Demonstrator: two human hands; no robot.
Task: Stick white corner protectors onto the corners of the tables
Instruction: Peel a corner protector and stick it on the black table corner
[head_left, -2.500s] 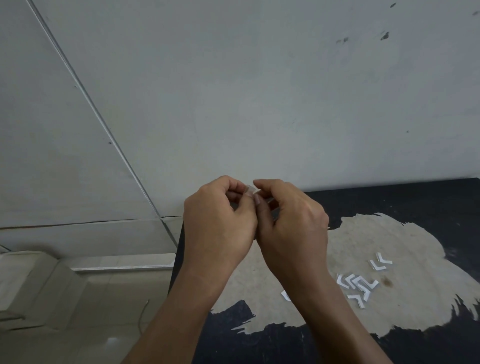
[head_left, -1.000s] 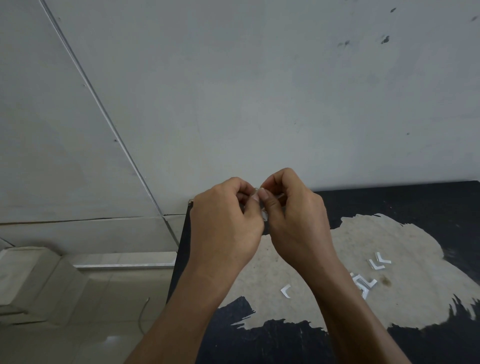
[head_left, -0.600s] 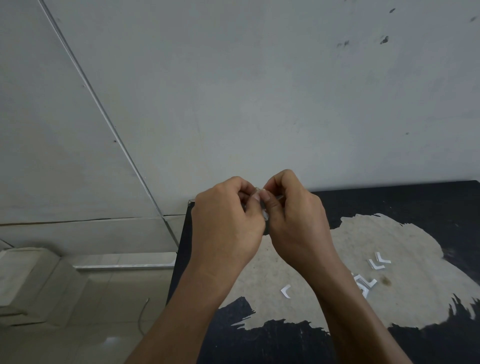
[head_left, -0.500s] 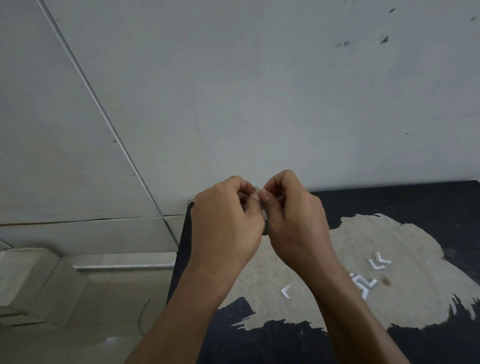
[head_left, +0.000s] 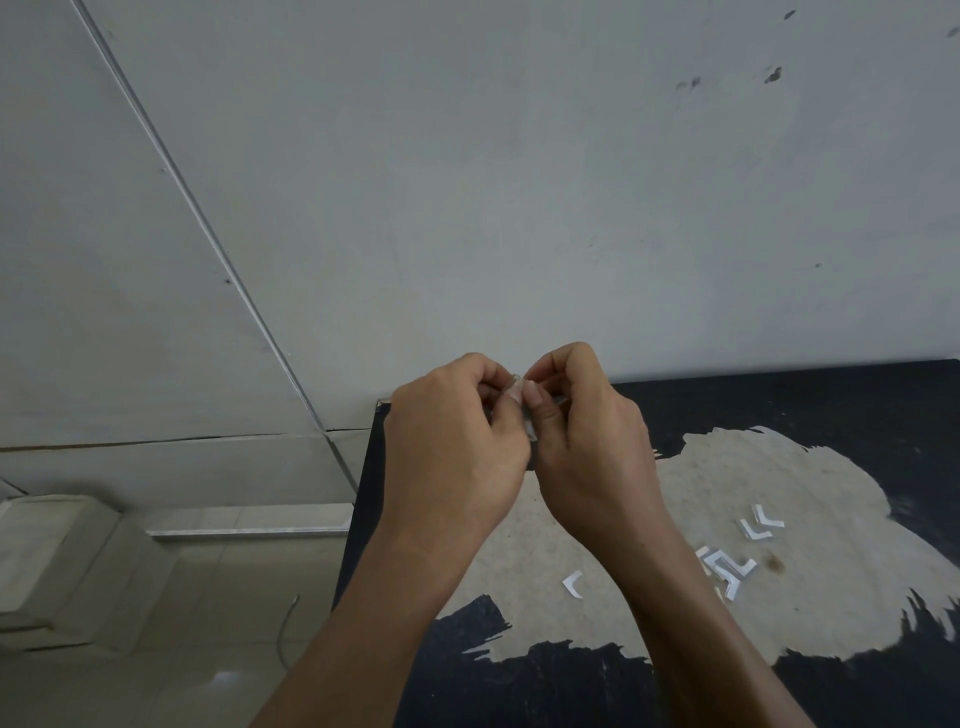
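White and partly see-through, the corner protector (head_left: 521, 388) sat pinched between the thumb and forefinger tips of both hands, most of it hidden behind the fingers (head_left: 540, 413). The left hand (head_left: 452, 452) and right hand (head_left: 592, 452) were curled tight, their fingers meeting at the tips. They were raised over the far left corner of the black worktop (head_left: 779, 405), close to the grey wall (head_left: 519, 182). A pale sliver showed lower down between the two thumbs. On the worktop's worn pale patch lay loose protectors: a single one (head_left: 573, 584) left of the right forearm, a small heap (head_left: 724, 566) on the forearm's other side, and a pair (head_left: 761, 522) further right, all apart from the hands.
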